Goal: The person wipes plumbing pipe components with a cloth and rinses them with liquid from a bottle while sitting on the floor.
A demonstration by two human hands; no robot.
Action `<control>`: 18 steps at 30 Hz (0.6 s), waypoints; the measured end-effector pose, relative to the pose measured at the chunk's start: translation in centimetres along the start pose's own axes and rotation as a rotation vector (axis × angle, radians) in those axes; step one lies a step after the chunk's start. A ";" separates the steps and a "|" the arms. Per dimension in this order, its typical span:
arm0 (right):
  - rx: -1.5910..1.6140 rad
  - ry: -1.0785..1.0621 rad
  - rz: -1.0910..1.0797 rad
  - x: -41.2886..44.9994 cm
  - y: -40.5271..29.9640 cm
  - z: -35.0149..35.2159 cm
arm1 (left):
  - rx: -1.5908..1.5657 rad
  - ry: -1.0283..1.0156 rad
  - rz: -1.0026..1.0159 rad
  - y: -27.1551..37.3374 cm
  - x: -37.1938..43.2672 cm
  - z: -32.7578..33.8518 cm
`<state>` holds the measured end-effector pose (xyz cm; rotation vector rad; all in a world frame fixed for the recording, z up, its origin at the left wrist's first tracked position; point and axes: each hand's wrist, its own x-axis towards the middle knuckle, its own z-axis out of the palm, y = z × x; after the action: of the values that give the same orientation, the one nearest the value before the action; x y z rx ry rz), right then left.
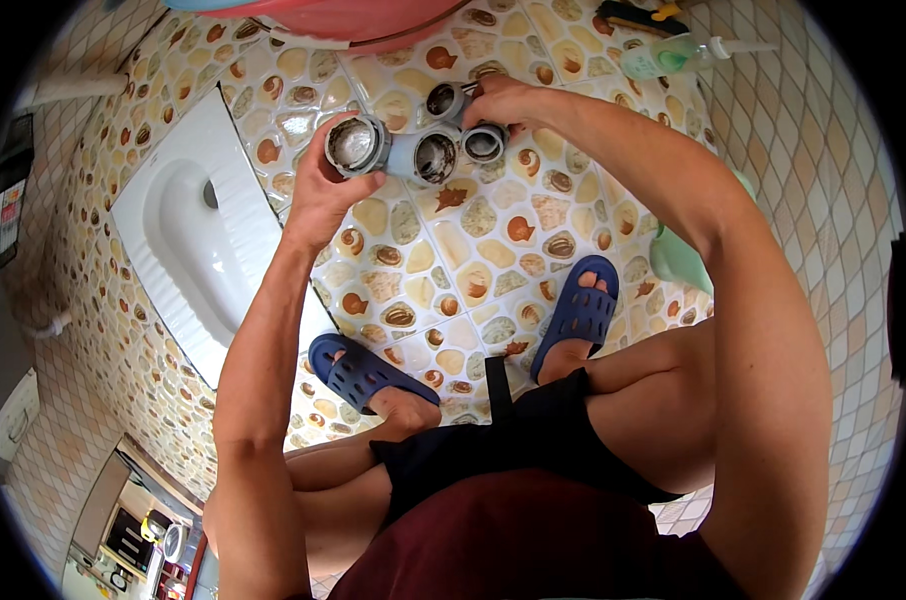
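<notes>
My left hand point(325, 184) is wrapped around one end of a grey plastic drain-pipe fitting point(402, 156). Dark grime lines its two round openings, which face up towards me. Beside its right end, my right hand point(504, 103) has its fingers closed on a second grey pipe piece point(485, 144) with a round, dirty mouth. Another grimy round pipe opening point(444, 101) shows just beyond, by my right fingertips. Whether these right-hand pieces are joined is hidden by my fingers.
A white squat toilet point(190, 240) is set in the pebble-patterned tile floor point(460, 262) at left. A pink basin point(348, 22) stands ahead. At far right lie a clear bottle point(666, 56) and a dark brush point(640, 19); a green plastic container point(678, 259) is beside my right arm.
</notes>
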<state>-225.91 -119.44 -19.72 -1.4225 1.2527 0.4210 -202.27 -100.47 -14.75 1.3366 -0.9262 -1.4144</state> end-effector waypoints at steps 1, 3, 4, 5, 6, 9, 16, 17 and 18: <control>0.000 0.002 0.002 -0.1 -0.2 0.3 | -0.002 -0.002 0.001 0.0 0.0 -0.1; -0.056 0.126 -0.040 -0.2 0.3 0.3 | -0.018 0.019 -0.018 0.1 0.3 0.5; -0.059 0.138 -0.030 -0.2 0.5 0.2 | -0.028 0.008 -0.012 0.0 0.3 0.6; -0.091 0.126 -0.037 -0.3 0.3 0.4 | -0.016 0.014 -0.011 -0.2 0.3 0.4; -0.121 0.118 -0.040 -0.6 0.0 0.4 | -0.005 0.014 -0.009 -0.1 0.3 0.4; -0.270 0.140 -0.076 -0.8 0.4 0.5 | -0.002 0.008 -0.017 0.0 0.3 0.7; -0.413 0.283 -0.198 -3.1 -0.4 1.6 | 0.050 0.018 -0.008 -0.4 0.4 0.1; -0.388 0.265 -0.160 -3.0 -0.1 1.2 | 0.027 -0.006 0.001 -0.6 0.7 0.5; -0.402 0.329 -0.249 -3.1 0.1 1.0 | 0.008 -0.022 0.008 -0.6 0.7 0.6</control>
<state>-226.73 -117.16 -17.50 -2.0287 1.2712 0.2835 -202.90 -101.05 -15.41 1.3237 -0.9516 -1.4231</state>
